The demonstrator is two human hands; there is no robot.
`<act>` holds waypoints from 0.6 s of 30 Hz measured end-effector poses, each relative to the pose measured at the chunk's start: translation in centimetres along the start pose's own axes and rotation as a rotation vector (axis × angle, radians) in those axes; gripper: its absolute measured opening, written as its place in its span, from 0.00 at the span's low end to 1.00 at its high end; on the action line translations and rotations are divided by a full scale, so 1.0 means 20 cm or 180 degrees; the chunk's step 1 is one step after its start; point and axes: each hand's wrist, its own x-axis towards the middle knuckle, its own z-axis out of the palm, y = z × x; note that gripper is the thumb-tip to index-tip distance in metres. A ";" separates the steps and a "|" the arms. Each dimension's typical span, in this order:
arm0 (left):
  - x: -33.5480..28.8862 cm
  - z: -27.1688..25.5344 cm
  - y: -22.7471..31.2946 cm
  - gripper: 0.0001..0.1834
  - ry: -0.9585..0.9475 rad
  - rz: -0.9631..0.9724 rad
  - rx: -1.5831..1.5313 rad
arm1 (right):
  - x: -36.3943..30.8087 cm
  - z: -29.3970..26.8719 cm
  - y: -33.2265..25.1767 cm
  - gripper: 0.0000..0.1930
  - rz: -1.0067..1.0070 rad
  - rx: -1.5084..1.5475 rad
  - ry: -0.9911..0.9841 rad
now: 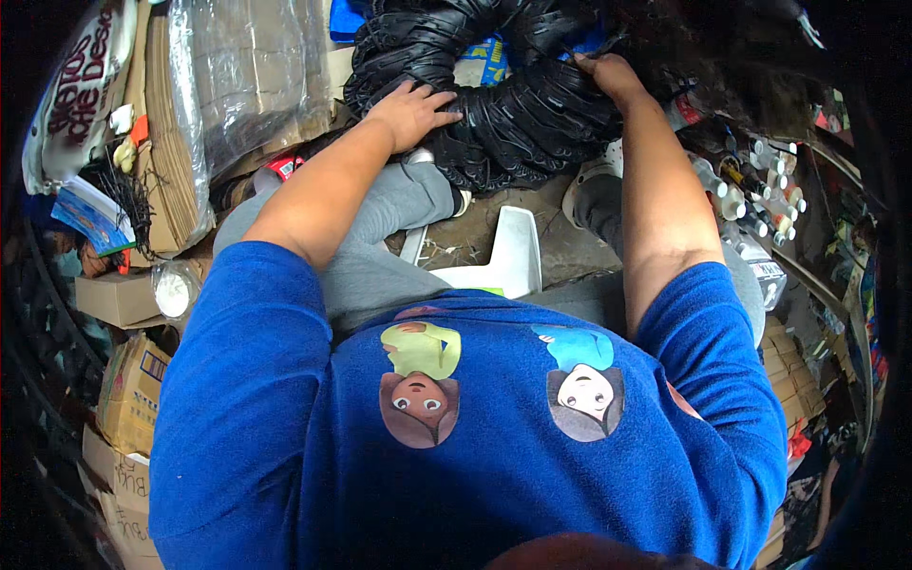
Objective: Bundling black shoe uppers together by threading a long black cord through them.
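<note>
Pressing black ribbed hose [513,114], both hands crowded by cardboard [176,142] and bottles [760,190].

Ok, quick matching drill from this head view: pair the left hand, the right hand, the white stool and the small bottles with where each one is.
Things:
1. left hand
2. right hand
3. white stool
4. small bottles

Places:
A. on the floor, between the knees
B. clustered at the right, beside the right forearm
C. flat on the near left side of the black ribbed hose
D. gripping the hose's upper right part

Pairs: 1-C, 2-D, 3-A, 4-B
</note>
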 end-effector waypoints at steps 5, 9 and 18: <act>0.12 -0.05 0.13 0.31 0.0437 0.0298 -0.0312 | 0.05 -0.03 0.09 0.20 -0.0119 0.0174 -0.0049; 0.12 -0.01 0.21 0.32 0.0403 0.0150 -0.0318 | 0.04 -0.02 0.05 0.22 0.0024 0.0409 -0.0195; 0.25 -0.21 0.27 0.39 0.0249 -0.0317 -0.1216 | 0.06 -0.03 0.11 0.19 0.0052 0.0666 -0.0252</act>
